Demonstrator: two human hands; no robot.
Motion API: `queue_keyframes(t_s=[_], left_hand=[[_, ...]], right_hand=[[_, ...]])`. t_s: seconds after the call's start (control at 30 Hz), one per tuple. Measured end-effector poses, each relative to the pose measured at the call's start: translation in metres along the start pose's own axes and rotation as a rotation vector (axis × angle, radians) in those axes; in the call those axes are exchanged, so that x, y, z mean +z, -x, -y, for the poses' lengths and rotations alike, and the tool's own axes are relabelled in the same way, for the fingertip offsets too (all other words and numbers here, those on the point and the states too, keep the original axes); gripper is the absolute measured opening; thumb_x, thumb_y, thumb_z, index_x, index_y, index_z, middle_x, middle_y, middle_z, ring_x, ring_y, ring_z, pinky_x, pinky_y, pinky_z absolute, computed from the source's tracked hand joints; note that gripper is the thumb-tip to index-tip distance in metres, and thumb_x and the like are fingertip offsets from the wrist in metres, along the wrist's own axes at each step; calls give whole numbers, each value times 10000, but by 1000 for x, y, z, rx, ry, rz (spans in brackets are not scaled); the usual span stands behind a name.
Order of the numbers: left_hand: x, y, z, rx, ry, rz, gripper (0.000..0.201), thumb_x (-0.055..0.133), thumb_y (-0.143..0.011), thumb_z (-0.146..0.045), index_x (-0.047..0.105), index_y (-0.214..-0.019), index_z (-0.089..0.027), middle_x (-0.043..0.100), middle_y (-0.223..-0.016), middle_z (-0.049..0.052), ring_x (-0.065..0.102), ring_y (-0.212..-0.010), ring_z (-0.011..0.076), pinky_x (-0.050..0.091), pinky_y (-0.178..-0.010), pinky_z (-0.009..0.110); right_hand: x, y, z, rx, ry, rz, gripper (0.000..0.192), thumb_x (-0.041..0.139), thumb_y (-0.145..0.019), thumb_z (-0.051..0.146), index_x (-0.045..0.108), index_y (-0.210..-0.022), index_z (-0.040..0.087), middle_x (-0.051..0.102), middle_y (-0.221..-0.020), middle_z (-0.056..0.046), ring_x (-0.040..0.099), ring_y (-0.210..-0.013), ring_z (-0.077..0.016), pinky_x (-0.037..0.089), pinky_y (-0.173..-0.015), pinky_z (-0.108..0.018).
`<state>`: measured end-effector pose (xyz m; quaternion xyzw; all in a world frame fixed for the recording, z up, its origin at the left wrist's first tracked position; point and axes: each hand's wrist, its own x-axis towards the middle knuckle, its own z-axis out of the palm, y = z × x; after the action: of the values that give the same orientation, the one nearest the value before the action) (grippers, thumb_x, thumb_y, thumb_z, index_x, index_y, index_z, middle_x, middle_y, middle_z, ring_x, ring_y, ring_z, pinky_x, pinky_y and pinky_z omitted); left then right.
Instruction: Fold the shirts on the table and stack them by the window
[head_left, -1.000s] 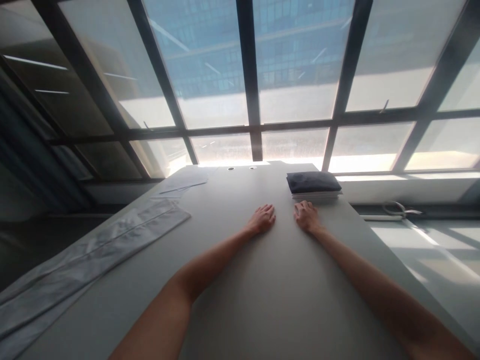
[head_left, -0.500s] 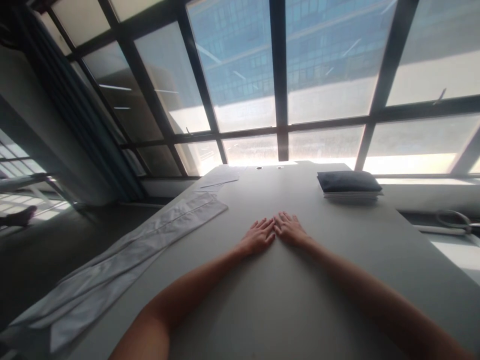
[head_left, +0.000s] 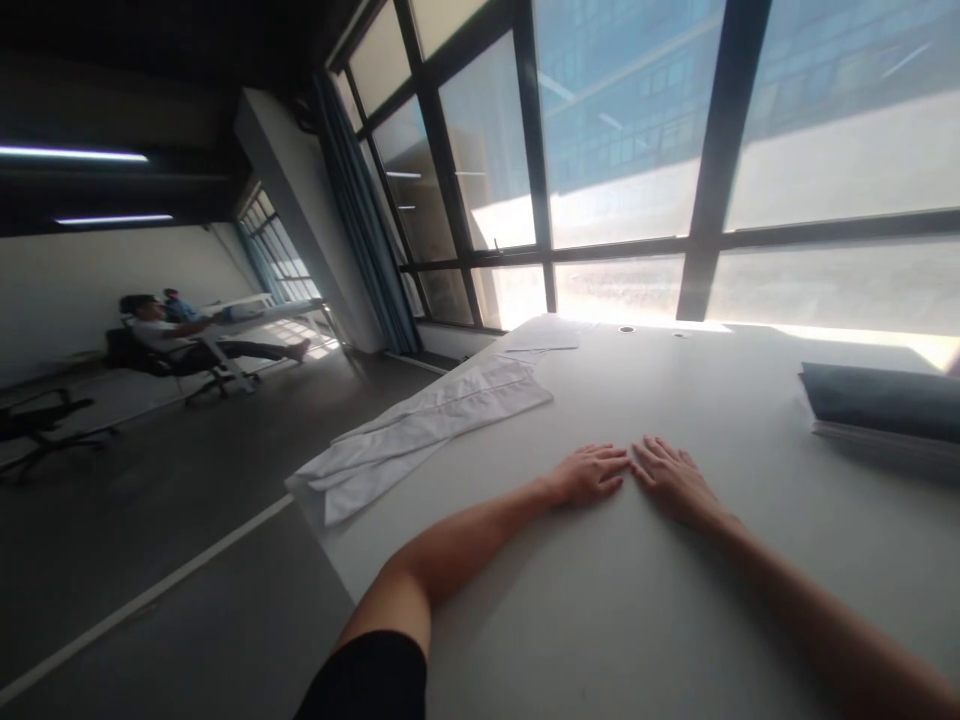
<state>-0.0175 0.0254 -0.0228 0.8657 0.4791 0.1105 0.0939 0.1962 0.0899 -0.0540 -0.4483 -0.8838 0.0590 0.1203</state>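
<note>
Worktop [head_left: 600,620]: both hands lie flat on its bare grey surface, in the middle of the view. The left hand [head_left: 589,473] and the right hand [head_left: 675,478] rest palm down, fingers spread wide and empty, index fingers touching or very nearly so. One second ago the hands lie apart, the right one just in front of the dark folded stack [head_left: 885,400]; half a second ago they come together, and they hold that position now. The hands themselves have barely shifted on the surface since then.

The main change is the view: the head has turned left. The stack now sits at the far right edge of the picture, well apart from the hands. The long white cloth [head_left: 427,425], lying along the left side of the worktop, has moved toward the centre and is near the left hand but not touching it. Flat sheets [head_left: 544,335] lie at the far end. A seated person [head_left: 161,325] appears at far left.
</note>
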Motion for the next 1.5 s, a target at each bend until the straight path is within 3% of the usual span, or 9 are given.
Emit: queue_keyframes(t_s=[0.2,0.47,0.6,0.83,1.5], left_hand=[[-7,2,33,-112,-55,-64,462,466,-1039,-374,563,-1468,-234,498,-1573,69,435,-1461,203,312,-1227,342],[-43,36,114,-546,-204,-210,522,518,-1008,-356,494,-1518,-246,384,-1640,114,244,-1546,333,101,-1251,624],[-51,49,134,-712,-226,-237,517,498,-1018,-378,485,-1522,-265,408,-1630,93,277,-1533,310,116,-1253,604],[-45,46,136,-801,-224,-250,448,432,-1039,-318,551,-1466,-253,475,-1582,105,378,-1480,286,181,-1248,563],[-34,34,126,-776,-225,-275,465,405,-1027,-272,561,-1459,-202,493,-1567,125,415,-1448,282,261,-1226,503]], right_hand=[[4,0,-5,-31,-1,-16,561,342,-1017,411,516,-1513,217,380,-1639,-133,302,-1531,-304,244,-1218,-556],[2,2,-6,-36,-27,-44,552,371,-996,389,554,-1491,225,415,-1618,-122,335,-1517,-304,264,-1224,-540],[3,2,-7,-44,-21,-59,546,372,-1003,382,553,-1488,208,420,-1613,-130,352,-1508,-310,279,-1217,-557],[-2,4,-4,-52,3,-55,519,385,-1023,354,556,-1481,181,442,-1602,-135,358,-1506,-310,295,-1218,-535],[-9,6,2,-25,-9,-53,515,400,-1025,344,553,-1484,168,436,-1605,-141,368,-1500,-309,282,-1223,-527]])
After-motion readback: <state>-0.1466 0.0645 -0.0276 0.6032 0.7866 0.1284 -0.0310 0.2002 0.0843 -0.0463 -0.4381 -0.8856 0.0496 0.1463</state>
